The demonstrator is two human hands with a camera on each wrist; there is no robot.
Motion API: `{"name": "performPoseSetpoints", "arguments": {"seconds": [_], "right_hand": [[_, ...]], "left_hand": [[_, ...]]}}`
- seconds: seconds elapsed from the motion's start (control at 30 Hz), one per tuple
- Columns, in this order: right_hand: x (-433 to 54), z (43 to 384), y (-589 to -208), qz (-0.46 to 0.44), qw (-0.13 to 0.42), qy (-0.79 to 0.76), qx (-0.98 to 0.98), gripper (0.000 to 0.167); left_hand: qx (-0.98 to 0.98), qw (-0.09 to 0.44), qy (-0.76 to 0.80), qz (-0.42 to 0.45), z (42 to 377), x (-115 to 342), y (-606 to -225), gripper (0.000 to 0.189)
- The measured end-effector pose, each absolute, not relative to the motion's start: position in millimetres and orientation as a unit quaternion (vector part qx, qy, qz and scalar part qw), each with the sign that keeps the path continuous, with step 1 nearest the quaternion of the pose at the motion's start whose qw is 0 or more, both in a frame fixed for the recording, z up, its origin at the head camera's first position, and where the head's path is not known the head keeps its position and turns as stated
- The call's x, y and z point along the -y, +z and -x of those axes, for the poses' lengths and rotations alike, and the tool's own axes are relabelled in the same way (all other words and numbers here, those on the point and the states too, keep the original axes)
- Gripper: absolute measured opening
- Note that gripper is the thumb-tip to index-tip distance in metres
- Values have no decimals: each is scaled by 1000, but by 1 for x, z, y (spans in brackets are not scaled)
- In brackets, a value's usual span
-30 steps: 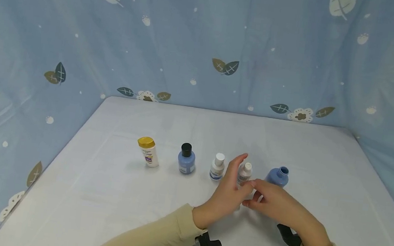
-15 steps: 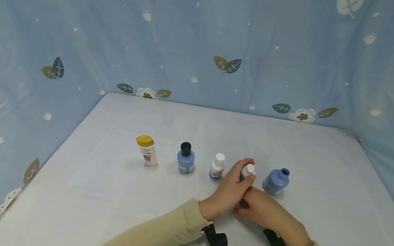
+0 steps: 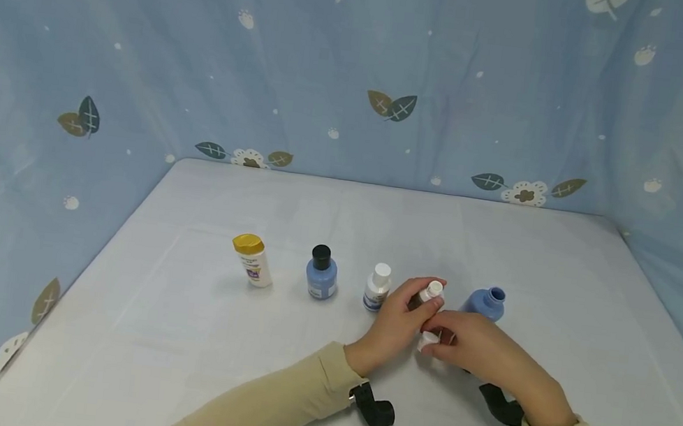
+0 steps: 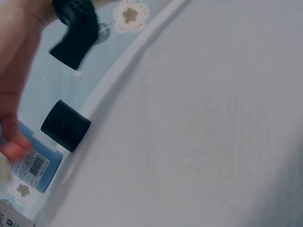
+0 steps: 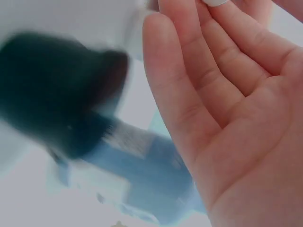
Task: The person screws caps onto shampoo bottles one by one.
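Note:
In the head view my left hand (image 3: 395, 324) grips a small bottle (image 3: 432, 291) with a white top; the fingers hide most of its body. Close against it, my right hand (image 3: 478, 344) pinches a small white cap (image 3: 428, 341) between thumb and fingers. A sliver of that white cap (image 5: 215, 2) shows at the top of the right wrist view. Behind the right hand stands a blue bottle (image 3: 487, 302) with an uncovered mouth. The left wrist view shows a black cap (image 4: 65, 125) on the table near the blue bottle (image 4: 40, 172).
Left of my hands stand a white bottle with a white cap (image 3: 377, 287), a blue bottle with a black cap (image 3: 321, 277) and a white bottle with a yellow cap (image 3: 252, 260). A white cloth covers the table (image 3: 205, 352); a blue leaf-patterned curtain (image 3: 308, 61) hangs behind.
The left hand's raised fingers have closed round the small bottle. My right hand has dipped under the left, then shifted back right and up, with the white cap now showing in it.

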State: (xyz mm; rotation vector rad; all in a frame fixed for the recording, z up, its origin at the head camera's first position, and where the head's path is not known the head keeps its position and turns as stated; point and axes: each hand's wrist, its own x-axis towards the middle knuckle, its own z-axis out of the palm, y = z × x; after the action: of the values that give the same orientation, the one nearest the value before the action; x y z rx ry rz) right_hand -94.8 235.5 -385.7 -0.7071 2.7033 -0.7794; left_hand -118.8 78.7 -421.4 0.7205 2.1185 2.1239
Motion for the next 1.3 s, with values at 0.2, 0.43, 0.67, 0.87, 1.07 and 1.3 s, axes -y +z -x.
{"name": "performPoseSetpoints", "arguments": {"seconds": [0.2,0.43,0.67,0.87,1.07,1.3], "right_hand": [[-249,91,-363,221,63,-260,-938,30],[-246,99,-362,213,-85,-285,-931,31],[-233,110,-370,215,-161,-258,-928,34],[-228,109,-373,225,-188,-243,-925,34],[-226,110,-375,230,-193,-217,-929,36],[-230,107,-372,247,-180,-203,-930,38]], "left_hand": [[-673,27,702,-231,120,-80,-422,27],[-671,43,704,-231,121,-78,-424,29],[-671,34,705,-227,125,-80,-431,28],[-673,36,700,-238,132,-84,-450,32],[-684,38,691,-230,132,-83,-450,32],[-667,35,705,-238,122,-76,-427,29]]}}
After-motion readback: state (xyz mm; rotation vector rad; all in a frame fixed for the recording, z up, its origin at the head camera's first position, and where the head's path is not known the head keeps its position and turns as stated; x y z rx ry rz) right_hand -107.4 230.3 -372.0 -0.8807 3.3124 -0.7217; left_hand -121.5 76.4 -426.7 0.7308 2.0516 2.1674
